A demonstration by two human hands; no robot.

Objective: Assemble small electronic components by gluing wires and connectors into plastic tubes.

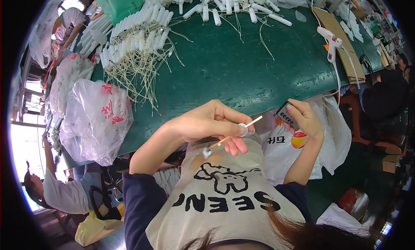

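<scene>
My left hand (pixel 216 122) is pinched closed, thumb against index finger, on a small white round piece (pixel 244 129). A thin white stick-like end (pixel 254 121) sticks out of it past the fingertips. Below the thumb a tan wire (pixel 219 142) runs down to a whitish tip (pixel 207 153), blurred by motion. To the right, my right hand (pixel 306 122) is closed on a small black remote control (pixel 284 115) with several pale round buttons. Both hands are in front of my body, at the near edge of the green table (pixel 207 77), apart from each other.
White tubes (pixel 142 23) with trailing wires (pixel 140 70) lie stacked at the far left; more loose tubes (pixel 229 8) lie at the back. A white glue gun (pixel 332 42) rests beside cardboard (pixel 343 55) at right. Plastic bags (pixel 97 120) hang at left. Another person (pixel 65 187) sits at left.
</scene>
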